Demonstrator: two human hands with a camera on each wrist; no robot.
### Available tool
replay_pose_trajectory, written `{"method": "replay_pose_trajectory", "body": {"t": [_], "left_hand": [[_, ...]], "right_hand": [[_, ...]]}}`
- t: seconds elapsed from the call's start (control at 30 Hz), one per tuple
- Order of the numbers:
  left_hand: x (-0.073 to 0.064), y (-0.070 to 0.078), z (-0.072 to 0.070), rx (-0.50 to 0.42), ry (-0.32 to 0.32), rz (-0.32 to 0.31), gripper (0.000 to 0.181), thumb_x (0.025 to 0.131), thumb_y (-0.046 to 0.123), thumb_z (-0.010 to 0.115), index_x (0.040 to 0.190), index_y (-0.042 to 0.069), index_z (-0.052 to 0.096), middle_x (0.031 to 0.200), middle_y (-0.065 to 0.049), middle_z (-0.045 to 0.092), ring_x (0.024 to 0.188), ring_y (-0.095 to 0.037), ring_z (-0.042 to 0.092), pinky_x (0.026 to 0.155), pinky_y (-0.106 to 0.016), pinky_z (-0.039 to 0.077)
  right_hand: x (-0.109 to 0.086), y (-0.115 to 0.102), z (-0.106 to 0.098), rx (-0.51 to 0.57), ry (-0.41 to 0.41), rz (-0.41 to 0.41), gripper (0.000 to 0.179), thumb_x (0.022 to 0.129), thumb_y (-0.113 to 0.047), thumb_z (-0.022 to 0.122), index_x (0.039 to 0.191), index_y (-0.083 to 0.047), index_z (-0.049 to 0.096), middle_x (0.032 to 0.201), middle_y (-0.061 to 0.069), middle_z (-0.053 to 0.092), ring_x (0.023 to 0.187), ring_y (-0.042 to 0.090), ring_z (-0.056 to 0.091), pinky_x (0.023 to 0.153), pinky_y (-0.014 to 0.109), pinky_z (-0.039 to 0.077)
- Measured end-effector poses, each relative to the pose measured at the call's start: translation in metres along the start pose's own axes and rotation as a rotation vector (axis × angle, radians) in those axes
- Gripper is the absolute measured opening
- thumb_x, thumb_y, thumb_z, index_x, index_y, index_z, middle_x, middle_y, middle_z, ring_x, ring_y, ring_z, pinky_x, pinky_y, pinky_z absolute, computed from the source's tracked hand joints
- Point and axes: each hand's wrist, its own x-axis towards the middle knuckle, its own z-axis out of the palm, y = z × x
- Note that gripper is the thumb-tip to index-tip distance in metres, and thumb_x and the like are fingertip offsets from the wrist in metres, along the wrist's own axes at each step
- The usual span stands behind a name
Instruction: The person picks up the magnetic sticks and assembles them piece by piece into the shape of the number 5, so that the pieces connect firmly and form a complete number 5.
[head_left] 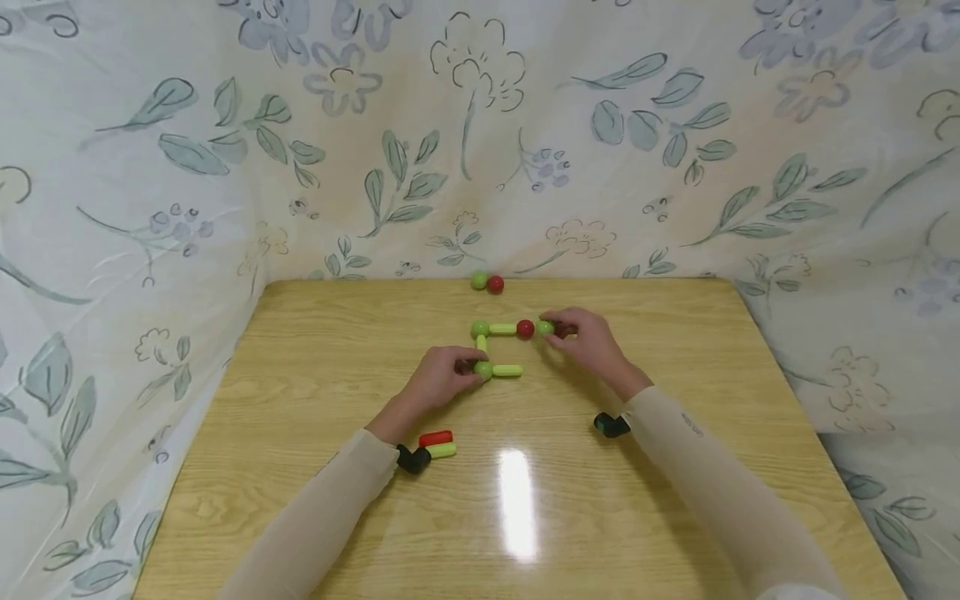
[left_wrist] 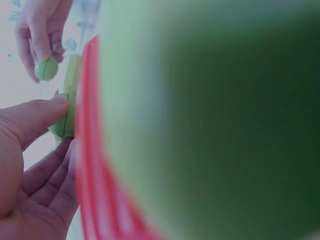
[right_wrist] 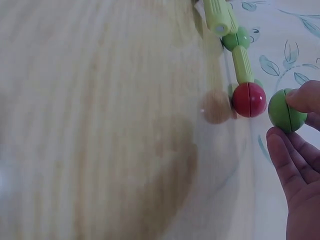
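My left hand (head_left: 438, 379) pinches a green ball (head_left: 483, 371) at the lower corner of a structure of balls and sticks. From that ball a yellow-green stick (head_left: 507, 371) points right, and another stick (head_left: 482, 343) leads up to a second green ball (head_left: 480, 329). A further stick (head_left: 502, 330) joins this one to a red ball (head_left: 525, 329). Between thumb and fingertips, my right hand (head_left: 592, 337) holds a separate green ball (right_wrist: 286, 111), with a narrow gap between it and the red ball (right_wrist: 249, 100) in the right wrist view.
A green ball (head_left: 479, 281) and a red ball (head_left: 496, 285) sit at the table's back edge. Near the left wrist lie a red stick (head_left: 436, 438) and a yellow-green stick (head_left: 442, 451). Black wrist cameras stick out beside both sleeves. Patterned cloth hangs behind the wooden table (head_left: 300, 517).
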Motion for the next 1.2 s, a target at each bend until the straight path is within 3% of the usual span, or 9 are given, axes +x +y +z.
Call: {"method": "replay_pose_trajectory", "body": {"t": [0.57,1.2], "left_hand": [[0.001,-0.003,-0.007,0.043,-0.003,0.027,0.032,0.098,0.016,0.085,0.129,0.014,0.080,0.109,0.002,0.076,0.093,-0.014,0.066,0.086,-0.033,0.058],[0.001,-0.007,-0.011,0.044,0.020,0.014,0.033,0.098,0.015,0.084,0.131,0.013,0.080,0.112,0.001,0.076,0.096,-0.016,0.068,0.088,-0.037,0.059]], "right_hand": [[-0.028,-0.020,0.019,0.018,-0.070,0.004,0.034,0.096,-0.002,0.083,0.130,-0.004,0.077,0.114,0.006,0.074,0.096,0.021,0.070,0.088,0.039,0.061],[-0.032,-0.023,0.036,-0.012,-0.156,-0.013,0.031,0.098,-0.008,0.083,0.128,-0.007,0.078,0.113,0.004,0.073,0.098,0.019,0.069,0.086,0.037,0.061]]}}
